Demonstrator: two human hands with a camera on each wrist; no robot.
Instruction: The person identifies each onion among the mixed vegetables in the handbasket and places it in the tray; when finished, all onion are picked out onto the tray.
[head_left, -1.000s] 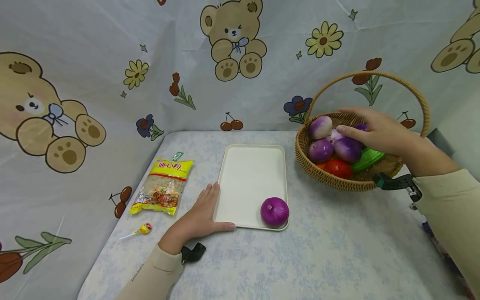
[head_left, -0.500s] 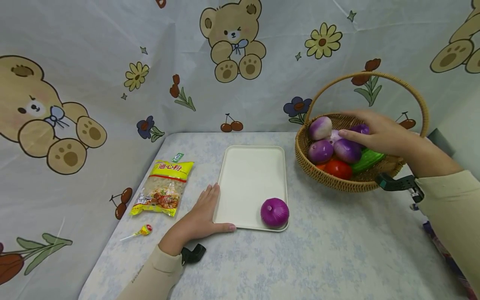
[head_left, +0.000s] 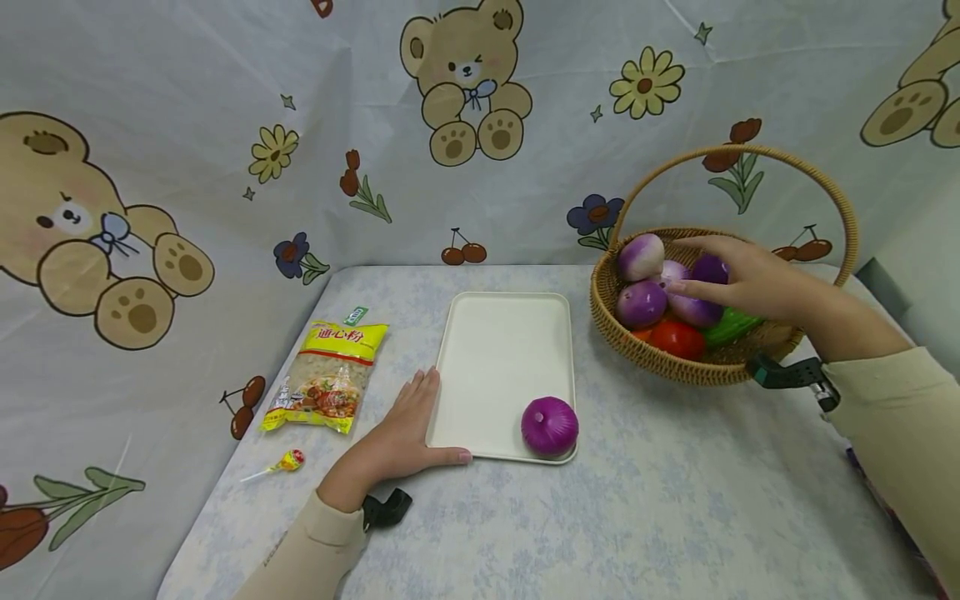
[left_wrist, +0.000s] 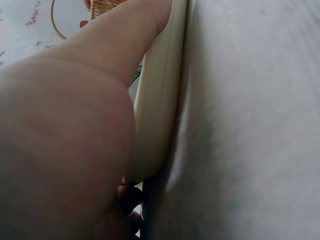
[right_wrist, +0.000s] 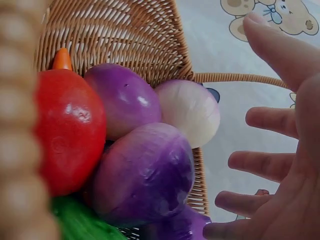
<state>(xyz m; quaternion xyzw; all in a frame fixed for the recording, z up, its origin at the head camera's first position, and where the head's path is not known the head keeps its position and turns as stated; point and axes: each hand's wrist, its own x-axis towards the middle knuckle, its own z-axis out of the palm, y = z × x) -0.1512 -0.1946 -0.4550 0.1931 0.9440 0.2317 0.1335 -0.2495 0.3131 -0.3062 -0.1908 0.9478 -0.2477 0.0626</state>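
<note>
My left hand lies at the near left corner of a white tray, straight fingers along its left side and thumb along its front edge. A purple onion sits in the tray's near right corner. Over a wicker basket hovers my right hand. In the right wrist view its fingers are spread and hold nothing, beside a purple-and-white round vegetable. Around that lie a smooth purple one, a whitish one, a red tomato and a ridged green vegetable.
Left of the tray lie a yellow bag of pasta, a wrapped lollipop and a small green packet. The basket's tall handle arches above the vegetables. A bear-printed cloth hangs behind the table.
My right hand has shifted slightly left and lower over the basket. The left hand, tray and onion keep their places.
</note>
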